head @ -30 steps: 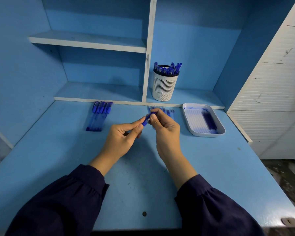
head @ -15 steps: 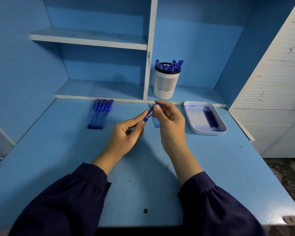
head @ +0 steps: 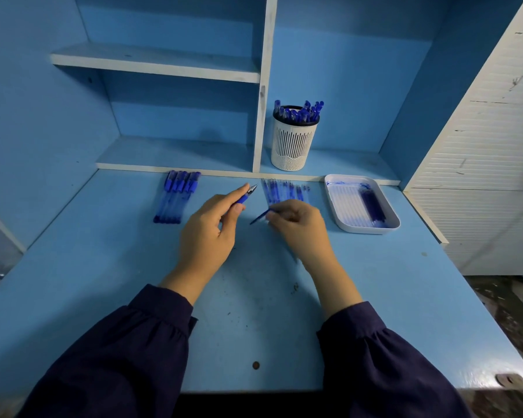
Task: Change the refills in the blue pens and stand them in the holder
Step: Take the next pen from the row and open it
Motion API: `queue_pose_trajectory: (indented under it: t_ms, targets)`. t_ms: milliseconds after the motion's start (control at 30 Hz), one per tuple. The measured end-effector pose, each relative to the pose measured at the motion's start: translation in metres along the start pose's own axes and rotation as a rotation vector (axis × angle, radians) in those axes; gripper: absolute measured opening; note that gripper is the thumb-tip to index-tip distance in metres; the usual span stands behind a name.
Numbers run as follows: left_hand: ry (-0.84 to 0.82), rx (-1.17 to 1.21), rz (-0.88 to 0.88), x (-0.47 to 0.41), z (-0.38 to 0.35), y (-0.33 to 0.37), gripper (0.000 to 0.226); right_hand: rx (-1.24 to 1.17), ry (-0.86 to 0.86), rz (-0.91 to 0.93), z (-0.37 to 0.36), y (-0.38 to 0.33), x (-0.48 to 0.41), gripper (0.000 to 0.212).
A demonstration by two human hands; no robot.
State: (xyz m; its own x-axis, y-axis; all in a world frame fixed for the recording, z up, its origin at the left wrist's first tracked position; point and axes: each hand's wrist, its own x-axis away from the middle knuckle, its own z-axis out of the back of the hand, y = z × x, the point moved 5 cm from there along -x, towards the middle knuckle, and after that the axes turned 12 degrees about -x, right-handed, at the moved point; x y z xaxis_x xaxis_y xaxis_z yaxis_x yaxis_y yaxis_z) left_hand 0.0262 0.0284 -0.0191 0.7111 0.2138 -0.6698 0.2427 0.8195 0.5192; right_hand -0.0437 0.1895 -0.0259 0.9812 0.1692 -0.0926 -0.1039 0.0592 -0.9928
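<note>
Nearest, left hand (head: 206,230) curled round a blue pen (head: 244,197), metal tip outward; right hand (head: 298,226) pinching a thin refill (head: 259,217); beyond, row of clear tubes (head: 284,191); capped pens (head: 177,196); ribbed white tray (head: 344,203); slotted cylindrical holder (head: 295,143) on shelf, pens upright.

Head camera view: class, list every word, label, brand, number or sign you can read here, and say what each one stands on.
No text can be read anywhere.
Pen in the left hand, refill in the right hand: any print is too small to tell.
Capped pens, white holder, white tray: no lettering shows.
</note>
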Motion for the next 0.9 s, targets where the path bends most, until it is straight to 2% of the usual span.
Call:
queue_pose_trajectory:
  t_ms: [100,233,333,433,500,700,800,900]
  targets:
    - [0.043,-0.031,0.025,-0.001,0.004,-0.005,0.028,0.245,-0.027,0.08,-0.004,-0.002,0.003,0.006]
    - [0.063,0.017,0.07,-0.001,0.007,-0.012,0.018,0.326,-0.065,0.102,-0.005,0.001,0.005,0.012]
    - [0.038,0.007,0.017,-0.002,0.006,-0.009,0.014,0.23,-0.043,0.077,-0.002,-0.002,0.005,0.016]
    - [0.01,-0.021,-0.073,-0.002,0.003,-0.003,0.013,-0.086,-0.069,-0.01,-0.002,-0.007,0.008,0.029]
    - [-0.015,-0.054,-0.123,-0.002,0.001,-0.001,0.014,-0.193,-0.12,-0.009,-0.005,-0.011,0.011,0.029]
    - [-0.067,-0.021,-0.119,0.001,-0.003,0.0,0.015,-0.083,-0.14,0.159,-0.005,-0.015,0.011,0.005]
    - [-0.077,-0.001,-0.081,0.002,-0.002,0.0,0.017,-0.062,-0.154,0.221,-0.007,-0.017,0.012,0.012]
    - [-0.078,-0.006,-0.081,0.002,-0.001,0.0,0.018,-0.162,-0.203,0.141,-0.008,-0.015,0.012,0.015]
